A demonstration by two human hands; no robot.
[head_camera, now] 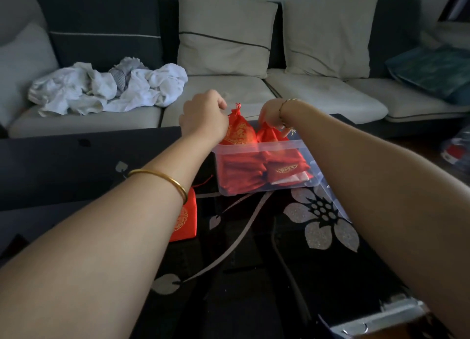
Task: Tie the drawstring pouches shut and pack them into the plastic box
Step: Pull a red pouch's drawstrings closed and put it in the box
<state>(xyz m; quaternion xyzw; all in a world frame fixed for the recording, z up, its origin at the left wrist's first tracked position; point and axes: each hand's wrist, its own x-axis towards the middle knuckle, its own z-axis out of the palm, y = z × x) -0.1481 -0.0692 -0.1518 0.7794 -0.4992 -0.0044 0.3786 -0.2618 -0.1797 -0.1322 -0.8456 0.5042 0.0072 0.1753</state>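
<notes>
Your left hand (203, 117) and right hand (270, 114) pinch the cords of the red pouch (239, 132) between them, over the box (279, 143).

A dim room: pale sofa (318, 97) with cushions (223, 33) behind a black floral table (63, 165).

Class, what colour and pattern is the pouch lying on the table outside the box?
The pouch is red with gold print; head view.

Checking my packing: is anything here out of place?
One red pouch lies on the table outside the plastic box, partly hidden by an arm. Crumpled white cloths are heaped on the sofa.
</notes>
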